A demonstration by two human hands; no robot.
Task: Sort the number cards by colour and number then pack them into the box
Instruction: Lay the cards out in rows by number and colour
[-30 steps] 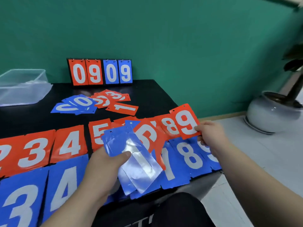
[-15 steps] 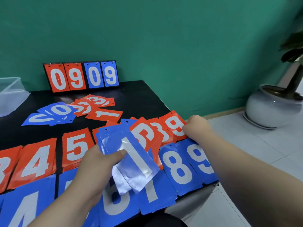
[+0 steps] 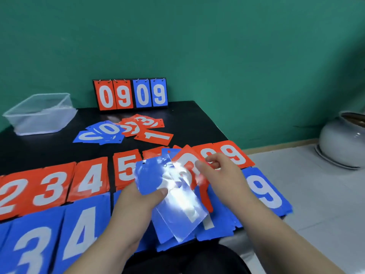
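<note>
Head view: left hand (image 3: 138, 200) grips a fanned stack of blue cards (image 3: 150, 180), thumb on top, glare on the faces. Right hand (image 3: 227, 175) is at a red card (image 3: 187, 163) sticking out of that fan; it's blurred, can't tell the grip. Red row (image 3: 88, 178) and blue row (image 3: 79, 230) lie on the black tabletop (image 3: 187, 123). Clear box (image 3: 39, 113) sits far left, well apart.

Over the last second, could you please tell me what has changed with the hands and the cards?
The right hand set the red 9 card down at the end of the red row, let go, and moved left to a red card in the fan of cards; whether it pinches it yet is blurred. The left hand still grips that fan. The blue row, loose pile and clear box stayed put.
</note>
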